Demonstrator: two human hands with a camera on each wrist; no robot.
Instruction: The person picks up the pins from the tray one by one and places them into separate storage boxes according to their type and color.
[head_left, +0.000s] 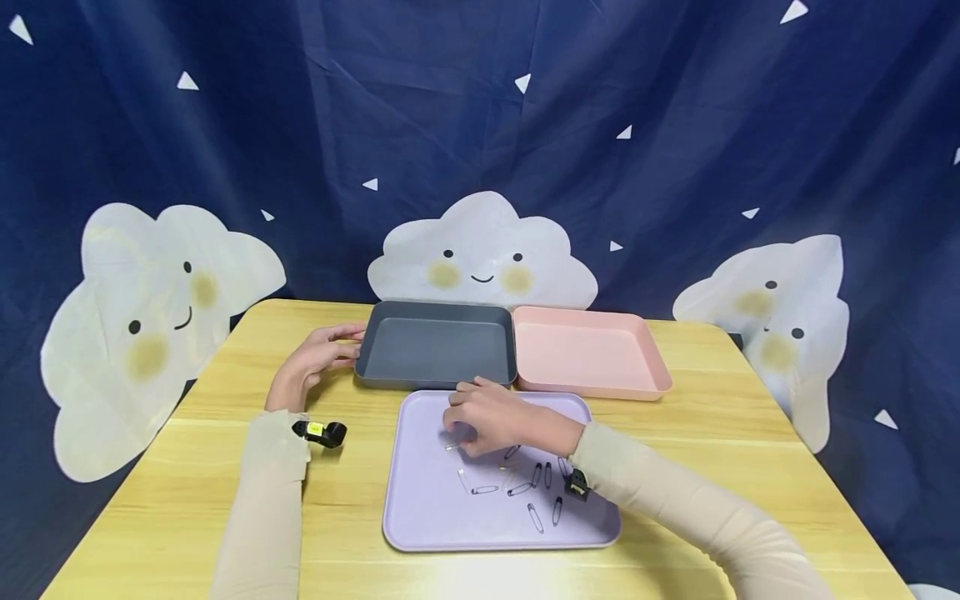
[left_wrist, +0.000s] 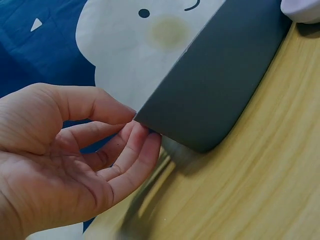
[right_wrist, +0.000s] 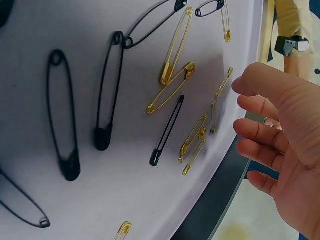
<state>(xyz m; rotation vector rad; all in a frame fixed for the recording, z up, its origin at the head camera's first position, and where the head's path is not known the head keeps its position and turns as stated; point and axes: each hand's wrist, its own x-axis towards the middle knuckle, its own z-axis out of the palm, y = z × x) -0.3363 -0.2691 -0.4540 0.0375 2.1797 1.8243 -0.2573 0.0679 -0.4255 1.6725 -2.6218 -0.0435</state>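
Your right hand (head_left: 487, 417) hovers over the purple tray (head_left: 412, 525) and its scattered pins, fingers loosely bent and grasping nothing visible, while your left (head_left: 318, 357) lightly touches the grey tray (head_left: 435, 346) just beyond, and one hasty pinch could snag several bunched gold pins (right_wrist: 184, 149).

Wood-grain table (head_left: 720, 433), lavender tray (head_left: 427, 525) nearest, grey tray (head_left: 435, 346) behind, pink tray (head_left: 588, 354) alongside

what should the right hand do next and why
The right hand should probably pinch the gold safety pin nearest its thumb: that pin lies close by on the lilac tray, and no pin shows in its grasp. The left hand is at the dark grey tray, so the right seems better placed.
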